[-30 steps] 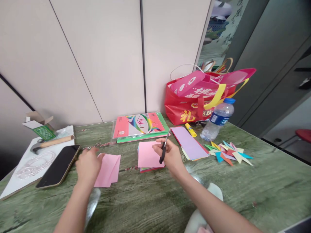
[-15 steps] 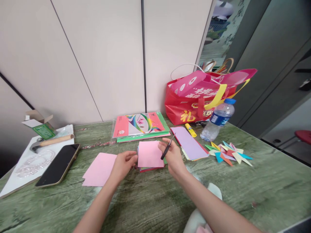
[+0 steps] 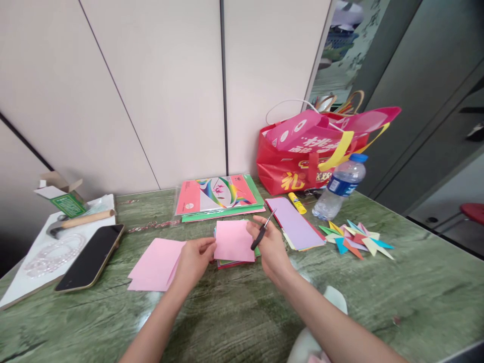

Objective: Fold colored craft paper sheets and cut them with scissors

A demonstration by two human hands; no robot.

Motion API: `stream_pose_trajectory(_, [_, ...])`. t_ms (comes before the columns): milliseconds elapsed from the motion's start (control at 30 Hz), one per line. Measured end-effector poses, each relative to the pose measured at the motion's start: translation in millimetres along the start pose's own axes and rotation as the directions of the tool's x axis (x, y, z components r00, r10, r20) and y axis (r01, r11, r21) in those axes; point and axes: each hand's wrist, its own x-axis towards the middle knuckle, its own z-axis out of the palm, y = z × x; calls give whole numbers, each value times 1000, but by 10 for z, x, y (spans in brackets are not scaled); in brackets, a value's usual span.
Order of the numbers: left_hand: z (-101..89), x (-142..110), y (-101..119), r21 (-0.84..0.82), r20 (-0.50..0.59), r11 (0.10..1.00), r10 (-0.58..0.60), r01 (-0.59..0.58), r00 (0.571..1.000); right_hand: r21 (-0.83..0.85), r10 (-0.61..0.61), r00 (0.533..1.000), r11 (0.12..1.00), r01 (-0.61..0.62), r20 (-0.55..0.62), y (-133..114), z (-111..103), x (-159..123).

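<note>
A square pink paper (image 3: 235, 241) lies on top of a stack of coloured paper squares (image 3: 235, 264) at the middle of the table. My left hand (image 3: 195, 259) pinches the left edge of the pink paper between thumb and fingers. In my right hand (image 3: 269, 247) is a slim pair of scissors (image 3: 258, 237) with a black handle, seen edge-on, its metal tip pointing up and right. The fingertips of that hand also touch the paper's right edge. To the left, more pink sheets (image 3: 154, 264) overlap on the table, partly behind my left hand.
Purple paper strips (image 3: 297, 223), a yellow glue stick (image 3: 297, 202), a water bottle (image 3: 339, 186) and a folded paper star (image 3: 357, 239) lie to the right. Behind are a paper pack (image 3: 219, 194) and a red bag (image 3: 287, 161). A phone (image 3: 91, 258) and hammer (image 3: 85, 220) lie left.
My left hand has moved slightly right and closed on the pink paper's left edge. The scissors' tip has shifted a little to the right.
</note>
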Motion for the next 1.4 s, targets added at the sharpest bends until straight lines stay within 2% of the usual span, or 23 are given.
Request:
stream_pose_trajectory(267, [9, -29, 61, 22, -103, 998, 63, -61, 993, -18, -19, 1000, 1000, 19, -5, -14, -3, -17])
stream_pose_trajectory(433, [25, -25, 41, -129, -68, 992, -2, -6, 998, -5, -32, 999, 999, 32, 2, -8, -4, -6])
stream_pose_trajectory(600, [33, -19, 31, -77, -93, 997, 13, -20, 996, -4, -60, 998, 998, 60, -22, 15, -10, 12])
stream_pose_trajectory(700, [39, -34, 63, -71, -107, 997, 10, -17, 994, -9, -118, 993, 993, 117, -33, 30, -18, 23])
stream_pose_trajectory(933, [32, -81, 152, -152, -115, 986, 56, -73, 992, 14, -170, 982, 985, 172, -81, 24, -24, 34])
stream_pose_trajectory(1167, [-15, -79, 178, -65, -128, 998, 19, -28, 992, 98, -195, 980, 975, 198, -41, 15, -22, 24])
stream_pose_trajectory(1267, [-15, -75, 165, -84, -110, 993, 77, -87, 991, 118, -173, 985, 977, 175, -29, 1, -13, 9])
stream_pose_trajectory(1400, [-4, -57, 98, -32, -85, 973, 226, -230, 970, 121, -162, 986, 979, 164, -28, -11, -1, -1])
